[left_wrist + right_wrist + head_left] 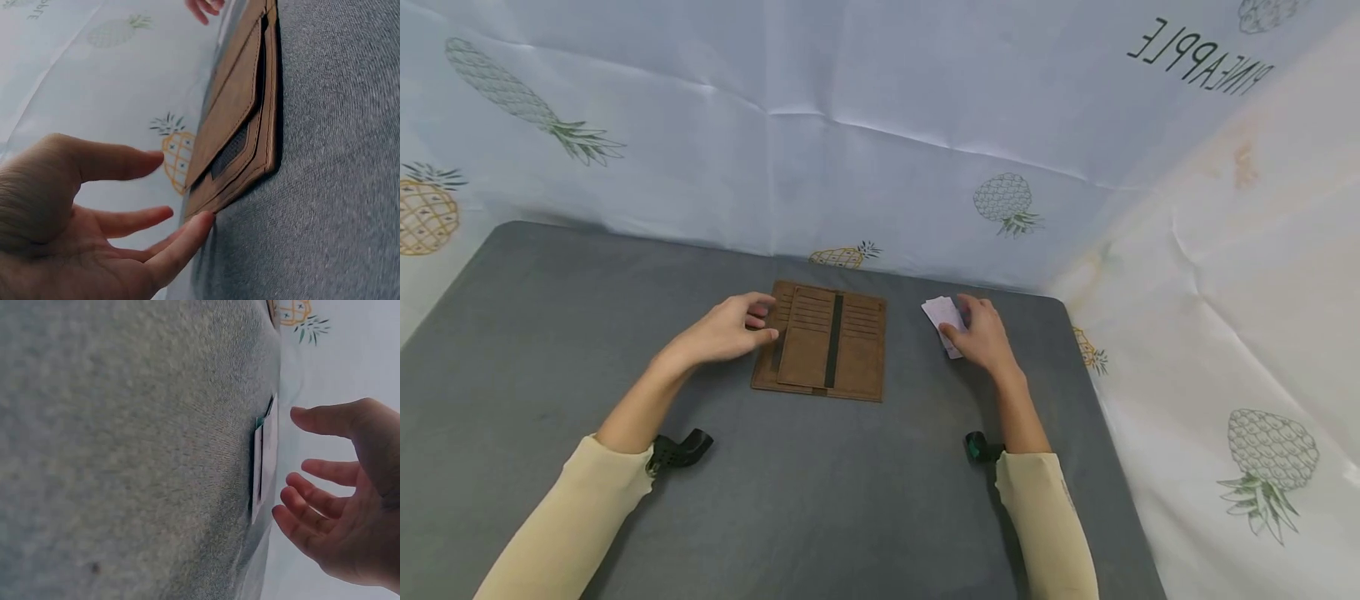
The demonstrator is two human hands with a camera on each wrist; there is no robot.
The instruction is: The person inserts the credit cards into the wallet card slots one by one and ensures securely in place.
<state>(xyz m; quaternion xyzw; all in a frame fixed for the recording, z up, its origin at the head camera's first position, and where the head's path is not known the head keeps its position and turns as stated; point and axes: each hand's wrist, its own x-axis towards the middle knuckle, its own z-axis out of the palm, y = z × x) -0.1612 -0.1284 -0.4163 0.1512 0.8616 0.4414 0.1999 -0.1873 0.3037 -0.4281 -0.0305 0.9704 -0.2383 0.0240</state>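
A brown wallet (859, 362) lies opened out on the grey table, with rows of card slots and a dark band down its middle. Beside its left edge is my left hand (730, 327), thumb and fingers apart with nothing between them; in the left wrist view the fingertips come close to the wallet's corner (265, 164), and whether they touch cannot be told. To the right of the wallet lies a small stack of pale cards (942, 312). My right hand (983, 333) hovers over the stack's right side; the right wrist view shows its spread fingers apart from the cards (269, 450).
The grey table (850, 500) reaches back to a white cloth (880, 150) printed with pineapples, which hangs behind it and down the right side. Each forearm carries a black wrist camera, the left one (681, 450) and the right one (981, 447).
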